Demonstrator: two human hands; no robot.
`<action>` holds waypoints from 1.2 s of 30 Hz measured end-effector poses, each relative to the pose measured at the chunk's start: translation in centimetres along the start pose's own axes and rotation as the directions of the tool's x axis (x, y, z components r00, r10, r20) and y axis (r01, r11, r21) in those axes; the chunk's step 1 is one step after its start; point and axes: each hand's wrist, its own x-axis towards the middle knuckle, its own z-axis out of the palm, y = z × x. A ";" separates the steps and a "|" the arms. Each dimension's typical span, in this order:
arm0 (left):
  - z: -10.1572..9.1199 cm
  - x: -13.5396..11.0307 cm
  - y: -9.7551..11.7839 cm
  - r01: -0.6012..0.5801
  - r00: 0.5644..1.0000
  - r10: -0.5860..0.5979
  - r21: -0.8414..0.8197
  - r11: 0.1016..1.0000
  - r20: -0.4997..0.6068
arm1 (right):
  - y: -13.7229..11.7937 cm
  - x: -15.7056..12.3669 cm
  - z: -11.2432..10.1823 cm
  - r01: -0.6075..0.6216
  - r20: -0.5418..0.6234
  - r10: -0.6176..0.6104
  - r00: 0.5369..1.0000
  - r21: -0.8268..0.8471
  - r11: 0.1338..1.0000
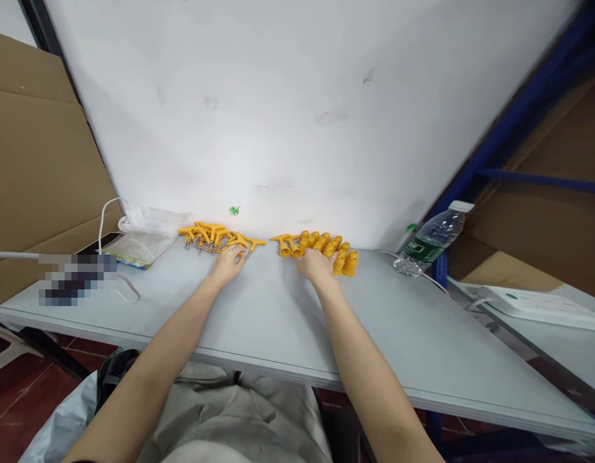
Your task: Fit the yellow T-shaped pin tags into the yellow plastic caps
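Observation:
At the left pile, my left hand (228, 263) has its fingers closed at the spiral end of a yellow T-handled corkscrew (256, 243). More corkscrews (211, 233), with yellow handles and metal spirals, lie heaped just behind it. My right hand (317, 266) reaches down with bent fingers among the yellow plastic sleeves (349, 263), several of which stand in rows. Its fingertips are mostly hidden, so I cannot make out what is between them. Left of that hand, two yellow pieces with round open ends (284, 251) lie on their sides, T-handles behind them.
A white wall (297, 116) rises behind the grey table (268, 321). At the right a water bottle (435, 238) leans beside a blue frame, with a white power strip (543, 305) beyond. Clear plastic bags (143, 241) and white cables lie left. Cardboard (31, 161) flanks the left side.

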 end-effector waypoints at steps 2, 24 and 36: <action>0.2 0.5 0.0 -0.007 1.000 0.007 0.015 1.000 -0.007 | -0.3 -0.1 0.3 0.056 0.027 -0.058 0.998 0.072 0.996; 5.5 5.7 2.2 0.128 0.928 -0.233 0.338 0.932 0.291 | -1.1 -0.1 4.6 0.310 -0.039 -0.330 0.943 0.460 0.832; 2.1 5.9 2.3 0.457 0.754 -0.654 -0.671 0.584 -0.056 | -0.8 0.4 5.7 0.391 -0.026 -0.413 0.910 0.383 0.837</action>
